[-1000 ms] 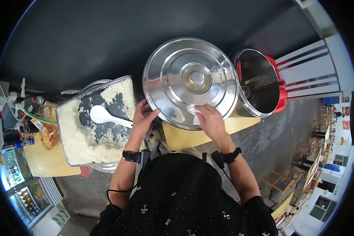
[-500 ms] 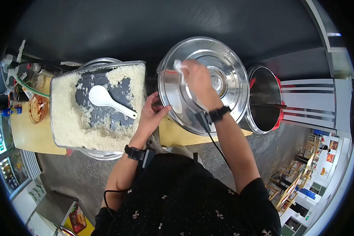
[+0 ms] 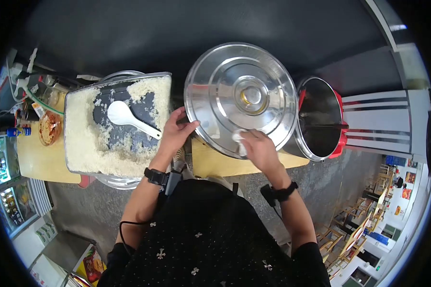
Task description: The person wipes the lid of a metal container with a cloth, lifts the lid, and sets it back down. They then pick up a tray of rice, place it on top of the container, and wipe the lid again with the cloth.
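Note:
A large round metal lid [image 3: 225, 110] is tilted up at the centre of the view. Its left rim is gripped by my left hand [image 3: 176, 131], with the thumb on the near face. My right hand [image 3: 261, 152] presses a small white cloth [image 3: 239, 138] on the lid's lower part. To the left lies a rectangular tray of white rice [image 3: 81, 138], its dark bottom showing in the middle. A white rice paddle [image 3: 122, 114] rests in that tray, close to my left hand.
A deep metal pot [image 3: 320, 119] with red handles stands right of the lid. On the yellow board [image 3: 43, 162] at the left sits a bowl of red paste [image 3: 50, 128], with a green cable nearby. Chairs and tables show at the far lower right.
My right hand has moved down with the cloth, from the lid's upper left to its lower edge. The lid and my left hand have shifted slightly left.

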### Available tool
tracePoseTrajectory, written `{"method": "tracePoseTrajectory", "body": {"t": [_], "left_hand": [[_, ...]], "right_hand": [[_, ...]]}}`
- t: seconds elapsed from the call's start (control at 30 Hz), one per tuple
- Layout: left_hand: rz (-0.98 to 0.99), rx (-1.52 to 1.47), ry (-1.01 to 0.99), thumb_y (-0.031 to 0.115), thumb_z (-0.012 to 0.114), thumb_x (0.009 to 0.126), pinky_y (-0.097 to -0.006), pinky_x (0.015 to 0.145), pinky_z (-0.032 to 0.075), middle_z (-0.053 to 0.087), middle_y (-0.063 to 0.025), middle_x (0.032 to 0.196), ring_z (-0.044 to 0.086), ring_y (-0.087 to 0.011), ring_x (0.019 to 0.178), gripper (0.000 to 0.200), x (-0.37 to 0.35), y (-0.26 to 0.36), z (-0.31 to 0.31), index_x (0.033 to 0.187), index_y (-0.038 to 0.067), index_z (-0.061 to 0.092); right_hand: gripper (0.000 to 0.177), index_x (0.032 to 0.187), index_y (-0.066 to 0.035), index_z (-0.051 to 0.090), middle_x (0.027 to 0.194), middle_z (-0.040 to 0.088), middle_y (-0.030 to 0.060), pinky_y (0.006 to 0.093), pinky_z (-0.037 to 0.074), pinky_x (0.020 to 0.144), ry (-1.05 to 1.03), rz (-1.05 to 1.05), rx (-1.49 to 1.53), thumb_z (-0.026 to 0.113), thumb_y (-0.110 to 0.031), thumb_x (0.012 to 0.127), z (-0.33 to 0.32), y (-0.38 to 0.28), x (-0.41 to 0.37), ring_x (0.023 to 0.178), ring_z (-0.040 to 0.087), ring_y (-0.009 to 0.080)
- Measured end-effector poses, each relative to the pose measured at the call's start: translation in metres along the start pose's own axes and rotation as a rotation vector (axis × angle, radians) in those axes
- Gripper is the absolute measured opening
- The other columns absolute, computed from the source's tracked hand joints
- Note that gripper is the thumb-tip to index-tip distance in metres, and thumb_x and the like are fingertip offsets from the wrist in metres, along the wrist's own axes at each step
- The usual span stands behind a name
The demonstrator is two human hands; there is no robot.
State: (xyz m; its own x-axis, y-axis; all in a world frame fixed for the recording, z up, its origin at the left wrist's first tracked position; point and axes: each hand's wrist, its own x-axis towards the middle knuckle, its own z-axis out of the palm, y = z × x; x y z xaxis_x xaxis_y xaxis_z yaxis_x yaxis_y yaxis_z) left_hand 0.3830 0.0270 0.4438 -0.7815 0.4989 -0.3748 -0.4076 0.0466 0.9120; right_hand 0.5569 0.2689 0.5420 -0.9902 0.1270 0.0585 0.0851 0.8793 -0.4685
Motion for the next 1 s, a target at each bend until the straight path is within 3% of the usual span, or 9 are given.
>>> {"method": "tracePoseTrajectory", "body": {"t": [0.07,0.17,0.33,0.53,0.6,0.67,0.73,0.83,1.0], "left_hand": [[-0.018,0.034,-0.004,0.011,0.086,0.093,-0.0304,0.094,0.060,0.059,-0.0181,0.146,0.071,-0.0181,0.108,0.073,0.001,0.007,0.001,0.154,-0.002,0.048],[-0.069,0.022,-0.013,0.012,0.087,0.093,-0.0305,0.091,0.060,0.058,-0.0155,0.146,0.070,-0.0161,0.107,0.073,0.001,0.012,-0.002,0.154,0.001,0.049],[-0.094,0.057,-0.002,0.013,0.085,0.094,-0.0318,0.091,0.061,0.058,-0.0131,0.145,0.071,-0.0162,0.110,0.072,-0.004,0.020,0.002,0.155,0.002,0.048],[-0.106,0.061,0.025,0.015,0.083,0.097,-0.0344,0.094,0.061,0.060,-0.0119,0.144,0.070,-0.0189,0.116,0.068,-0.008,0.028,0.008,0.155,0.003,0.049],[-0.149,0.029,0.035,0.016,0.083,0.097,-0.0360,0.096,0.060,0.061,-0.0117,0.143,0.069,-0.0200,0.119,0.067,-0.009,0.030,0.006,0.154,0.003,0.050],[-0.143,0.033,0.033,0.017,0.083,0.097,-0.0362,0.097,0.060,0.061,-0.0112,0.143,0.069,-0.0200,0.119,0.067,-0.005,0.027,0.004,0.154,0.004,0.051],[-0.139,0.027,0.041,0.017,0.084,0.096,-0.0364,0.097,0.060,0.062,-0.0107,0.142,0.068,-0.0201,0.120,0.068,-0.005,0.023,0.001,0.154,0.004,0.051],[-0.144,0.040,0.037,0.018,0.086,0.095,-0.0367,0.096,0.060,0.061,-0.0093,0.143,0.068,-0.0204,0.119,0.067,-0.004,0.021,0.002,0.152,0.006,0.053],[-0.122,-0.027,0.030,0.018,0.087,0.094,-0.0363,0.094,0.060,0.059,-0.0105,0.145,0.069,-0.0197,0.116,0.068,-0.008,0.021,0.005,0.151,0.006,0.053]], "right_hand": [[0.013,0.106,-0.005,0.075,0.093,0.073,0.0156,0.0473,0.060,0.082,0.195,0.024,-0.055,0.071,-0.009,0.095,-0.008,0.058,-0.041,0.090,0.072,0.0389],[0.014,0.107,-0.001,0.075,0.093,0.073,0.0211,0.0506,0.057,0.077,0.306,0.333,-0.120,0.072,-0.008,0.095,-0.036,0.103,-0.056,0.089,0.071,0.0438],[0.016,0.108,-0.002,0.075,0.093,0.074,0.0209,0.0496,0.057,0.078,0.489,0.318,-0.184,0.073,-0.009,0.094,-0.010,0.102,-0.038,0.087,0.071,0.0438],[0.017,0.104,-0.003,0.075,0.103,0.073,0.0194,0.0470,0.060,0.083,0.288,0.057,-0.068,0.072,-0.009,0.089,0.043,0.001,-0.004,0.094,0.072,0.0387],[0.014,0.104,-0.003,0.074,0.104,0.073,0.0189,0.0473,0.060,0.083,0.184,0.158,0.036,0.071,-0.009,0.091,0.036,-0.002,0.010,0.095,0.072,0.0384],[0.013,0.104,-0.003,0.073,0.104,0.073,0.0197,0.0484,0.060,0.082,0.230,0.050,0.037,0.071,-0.011,0.093,0.025,0.032,0.010,0.096,0.071,0.0392],[0.013,0.104,-0.003,0.073,0.103,0.074,0.0208,0.0496,0.059,0.081,0.369,0.162,-0.025,0.071,-0.012,0.095,0.013,0.066,0.012,0.094,0.072,0.0410],[0.016,0.107,-0.002,0.074,0.099,0.076,0.0209,0.0511,0.059,0.080,0.309,0.351,-0.041,0.072,-0.012,0.094,-0.008,0.081,0.019,0.090,0.073,0.0430],[0.014,0.097,0.000,0.070,0.093,0.075,0.0235,0.0524,0.060,0.078,0.266,0.220,-0.092,0.073,-0.013,0.094,0.012,0.045,0.052,0.087,0.074,0.0444]]}}
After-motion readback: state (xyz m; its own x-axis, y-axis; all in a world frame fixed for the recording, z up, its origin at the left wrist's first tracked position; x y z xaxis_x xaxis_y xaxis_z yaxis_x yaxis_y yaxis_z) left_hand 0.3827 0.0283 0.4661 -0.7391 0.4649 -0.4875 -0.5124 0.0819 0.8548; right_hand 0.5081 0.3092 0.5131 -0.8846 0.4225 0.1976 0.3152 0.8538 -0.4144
